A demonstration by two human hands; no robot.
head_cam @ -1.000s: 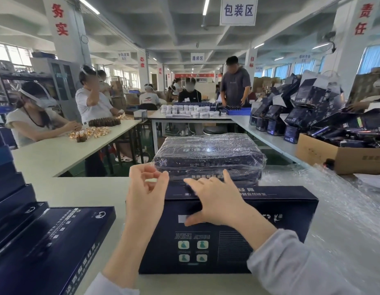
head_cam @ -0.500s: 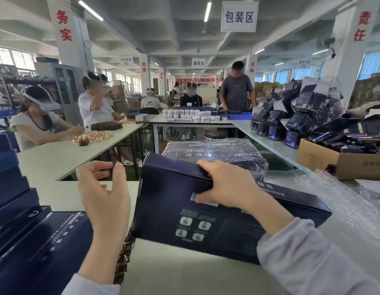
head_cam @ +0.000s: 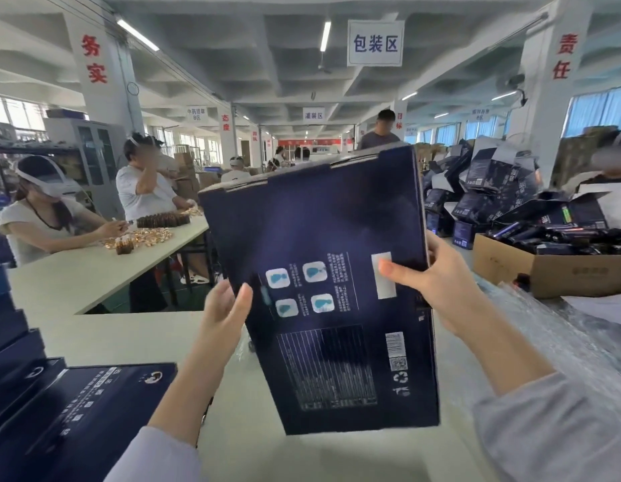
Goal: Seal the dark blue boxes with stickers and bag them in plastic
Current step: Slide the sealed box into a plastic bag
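A large dark blue box stands upright on its short end in front of me, its printed back facing the camera. My right hand grips its right edge, thumb lying on a pale sticker near that edge. My left hand holds the left edge, thumb on the printed face and the other fingers hidden behind the box. The box hides the wrapped bundle behind it.
A stack of dark blue boxes lies at my lower left. Clear plastic bags cover the table on the right. A cardboard carton of dark packs stands at the far right. Other workers sit at a table on the left.
The box rose from lying flat on the table to standing upright. My right hand stayed on the sticker edge, and my left hand came back to take the left edge.
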